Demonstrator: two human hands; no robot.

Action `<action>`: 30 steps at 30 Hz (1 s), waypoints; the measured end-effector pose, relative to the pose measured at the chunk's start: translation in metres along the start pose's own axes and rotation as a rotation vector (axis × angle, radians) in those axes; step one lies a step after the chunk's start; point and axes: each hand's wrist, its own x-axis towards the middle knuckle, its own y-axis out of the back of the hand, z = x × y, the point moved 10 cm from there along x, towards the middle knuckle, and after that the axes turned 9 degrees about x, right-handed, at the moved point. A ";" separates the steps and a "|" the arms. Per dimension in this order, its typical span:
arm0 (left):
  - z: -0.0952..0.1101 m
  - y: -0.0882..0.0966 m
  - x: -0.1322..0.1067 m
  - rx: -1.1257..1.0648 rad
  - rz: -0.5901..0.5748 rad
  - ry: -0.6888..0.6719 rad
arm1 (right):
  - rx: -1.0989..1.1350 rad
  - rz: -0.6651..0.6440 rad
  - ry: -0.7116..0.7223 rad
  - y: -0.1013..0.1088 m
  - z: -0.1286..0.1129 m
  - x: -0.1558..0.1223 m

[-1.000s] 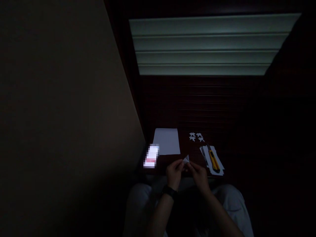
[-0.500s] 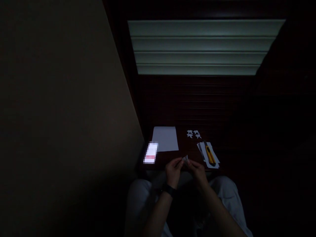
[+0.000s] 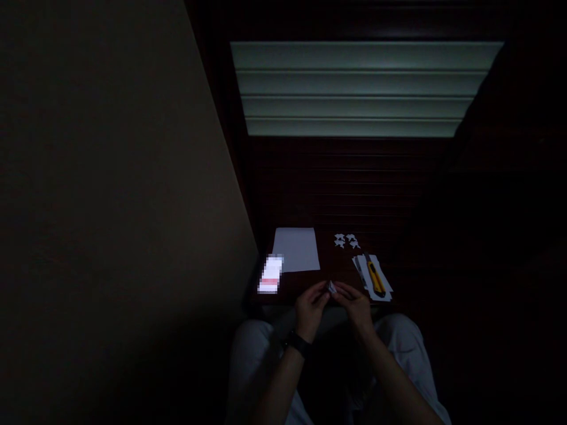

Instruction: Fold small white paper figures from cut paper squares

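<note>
A small folded piece of white paper [image 3: 332, 287] is held above the near edge of the dark table. From the left, my left hand [image 3: 310, 307] pinches it between thumb and fingers; a dark band circles that wrist. My right hand [image 3: 355, 306] grips the same paper from the right, fingers bent. Its exact folds are too small and dim to make out. Beyond my hands lie several small folded paper figures [image 3: 347, 240] grouped together on the table.
A large white sheet [image 3: 296, 249] lies at the table's left. A bright phone [image 3: 270, 274], its screen blurred, overlaps its corner. On the right, a yellow box cutter [image 3: 376, 278] rests on a stack of paper [image 3: 387, 288]. A wall [image 3: 133, 177] rises at the left.
The paper has turned between my fingers and sits slightly lower and to the left. Both hands have shifted a little; the things on the table have stayed put.
</note>
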 end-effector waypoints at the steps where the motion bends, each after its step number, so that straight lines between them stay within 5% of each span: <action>1: 0.001 -0.001 -0.001 0.013 -0.006 -0.002 | -0.003 0.009 0.008 0.001 -0.002 0.000; 19: -0.012 0.003 -0.006 -0.050 0.036 0.122 | -0.053 0.016 0.118 0.000 -0.022 -0.001; 30: 0.013 0.006 -0.001 -0.064 0.006 0.142 | -0.220 -0.099 0.121 -0.009 -0.027 -0.001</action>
